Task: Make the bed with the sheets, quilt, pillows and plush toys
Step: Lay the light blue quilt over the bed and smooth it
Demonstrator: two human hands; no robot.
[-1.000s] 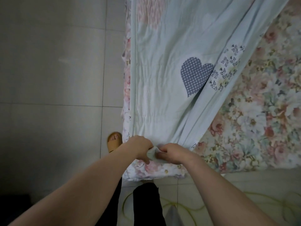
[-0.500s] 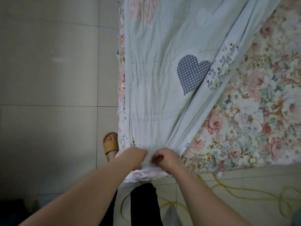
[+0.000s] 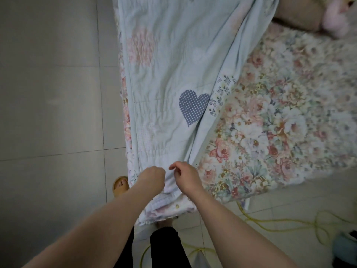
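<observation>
Pale blue-green quilt point(image 3: 170, 78), stitched and creased, with a grey white-dotted heart patch point(image 3: 193, 106) near its right edge. Lies lengthwise down the left side of the bed, over the floral bed sheet point(image 3: 280, 122) of pink and white roses; leaves the sheet's right part uncovered. Narrows toward the near corner of the bed, bunched there in folds. Left hand point(image 3: 152, 178) knuckles-up on that bunched corner, fingers curled under and hidden: impossible to tell whether clamped on cloth or merely resting. Right hand point(image 3: 187, 177) just beside it, parted from it by a narrow strip of quilt, fingers loosely bent, forefinger and thumb not closed, no cloth seen between them. Bare forearms reaching in from the bottom of the view. Beige pillow point(image 3: 297, 18) at the far right of the bed, touching a pink plush toy point(image 3: 336, 22), both cut off by the frame edge. Grey tiled floor point(image 3: 48, 93) left of the bed. Orange slipper point(image 3: 119, 187) on a foot just beside the bed's corner. Yellow cord point(image 3: 270, 222) looped on the tiles past the bed's near end.
</observation>
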